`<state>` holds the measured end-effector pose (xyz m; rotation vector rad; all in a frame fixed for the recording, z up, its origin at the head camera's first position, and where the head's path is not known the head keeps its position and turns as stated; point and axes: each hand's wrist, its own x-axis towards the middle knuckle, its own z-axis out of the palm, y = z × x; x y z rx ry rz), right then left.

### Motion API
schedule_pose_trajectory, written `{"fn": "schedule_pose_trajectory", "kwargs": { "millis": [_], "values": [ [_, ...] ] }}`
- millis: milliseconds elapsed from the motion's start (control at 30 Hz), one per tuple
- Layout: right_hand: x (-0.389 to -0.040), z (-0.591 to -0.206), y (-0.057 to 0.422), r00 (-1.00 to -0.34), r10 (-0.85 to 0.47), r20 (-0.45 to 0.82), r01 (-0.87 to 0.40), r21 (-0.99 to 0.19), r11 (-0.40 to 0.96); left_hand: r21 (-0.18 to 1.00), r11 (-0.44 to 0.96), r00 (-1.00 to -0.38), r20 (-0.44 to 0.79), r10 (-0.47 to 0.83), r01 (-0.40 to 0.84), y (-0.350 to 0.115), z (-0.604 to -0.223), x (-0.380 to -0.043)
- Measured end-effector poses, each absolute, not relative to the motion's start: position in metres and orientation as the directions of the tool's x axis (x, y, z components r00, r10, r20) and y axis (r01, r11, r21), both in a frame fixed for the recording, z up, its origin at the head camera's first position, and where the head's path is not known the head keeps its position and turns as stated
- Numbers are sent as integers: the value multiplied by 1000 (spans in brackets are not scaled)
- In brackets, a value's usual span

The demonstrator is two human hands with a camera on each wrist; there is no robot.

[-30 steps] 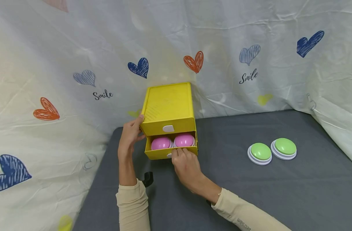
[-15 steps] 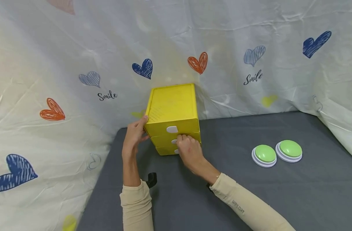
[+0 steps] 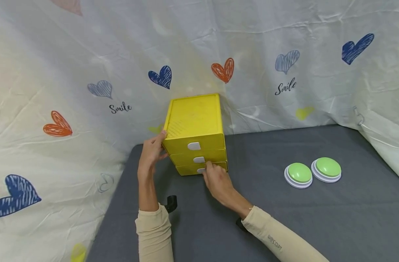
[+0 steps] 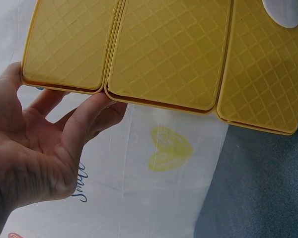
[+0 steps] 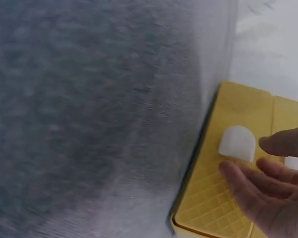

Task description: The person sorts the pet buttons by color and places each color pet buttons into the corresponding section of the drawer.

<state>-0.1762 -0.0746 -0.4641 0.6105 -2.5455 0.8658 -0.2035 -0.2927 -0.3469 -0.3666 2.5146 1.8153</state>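
Against the backdrop stands a yellow drawer box [image 3: 196, 116] with three stacked drawers, each with a white pull tab. All drawer fronts look flush or nearly so. The left hand [image 3: 150, 154] grips the box's left front corner, thumb at the top edge and fingers along the side; the left wrist view shows fingers [image 4: 97, 106] bent against that side. The right hand [image 3: 219, 182] is at the bottom drawer's tab [image 5: 237, 144]. In the right wrist view its thumb and loosely bent fingers [image 5: 238, 186] are spread around the tab, with a gap on the thumb's side.
Two round buttons with green domes and white bases, a left one [image 3: 298, 173] and a right one [image 3: 328, 167], lie to the right on the dark grey tabletop [image 3: 251, 156]. A white cloth [image 3: 192, 36] printed with hearts hangs behind and on both sides.
The drawer with two pink-domed buttons has been pushed in, hiding them. The right hand followed it in, then dropped from the middle tab to the bottom one. The left hand keeps its hold.
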Motion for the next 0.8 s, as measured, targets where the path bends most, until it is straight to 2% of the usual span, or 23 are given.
{"fn": "schedule_pose_trajectory", "kwargs": {
  "millis": [133,400,600,800],
  "values": [
    [-178,-471,-78,-823,-332,461,-525,-395,754,931,302,-970,-152,-192,-206,-294,-348,-204],
    [-179,-475,-79,-809,-373,454,-546,-348,762,934,300,-974,-144,-175,-192,-290,-351,-204],
    [-156,-470,-76,-764,-442,471,-603,-276,749,934,299,-971,-144,-192,-198,-290,-350,-203],
    [-127,-458,-70,-775,-505,380,-619,-291,730,935,304,-975,-135,-177,-185,-290,-349,-204]
  ]
}}
